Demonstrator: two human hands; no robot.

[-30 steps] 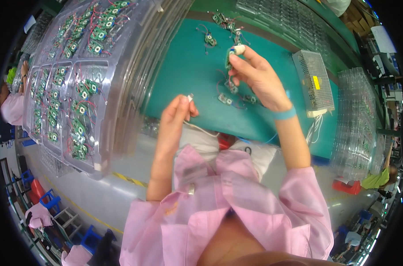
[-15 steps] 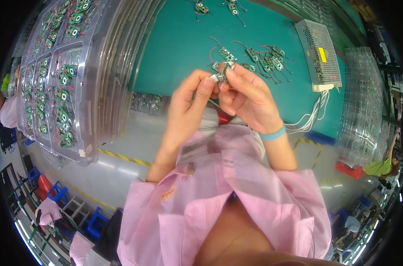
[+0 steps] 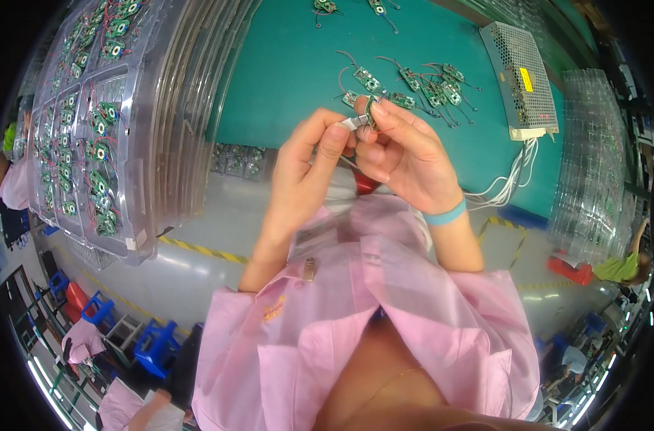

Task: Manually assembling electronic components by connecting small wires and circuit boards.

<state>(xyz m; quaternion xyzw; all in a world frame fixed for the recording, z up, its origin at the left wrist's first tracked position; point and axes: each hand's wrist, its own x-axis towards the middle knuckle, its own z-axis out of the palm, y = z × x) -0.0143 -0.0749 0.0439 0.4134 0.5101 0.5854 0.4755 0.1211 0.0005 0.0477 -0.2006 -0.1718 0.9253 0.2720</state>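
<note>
In front of my body both hands are raised over the mat's near edge, fingers closed. My left hand (image 3: 309, 151) pinches a white cable plug (image 3: 349, 124) with a metal end, and its cable trails down under the fingers. Held on edge between thumb and fingers of my right hand (image 3: 412, 154) is a small green circuit board (image 3: 371, 113). The plug's metal end meets the board; whether it is seated in a socket I cannot tell. Just beyond my fingers, several wired circuit boards (image 3: 366, 79) lie on the green mat (image 3: 291, 79).
Clear plastic trays (image 3: 136, 129) filled with boards are stacked high at left. A perforated metal power supply (image 3: 519, 75) with white cables (image 3: 515, 169) sits at right, beside more stacked clear trays (image 3: 589, 165). Blue stools (image 3: 157, 346) and other people are behind.
The right hand has turned the board slightly, so it stands more on edge and the plug's metal end shows more clearly. Both hands keep their grips. The whole view has shifted a little.
</note>
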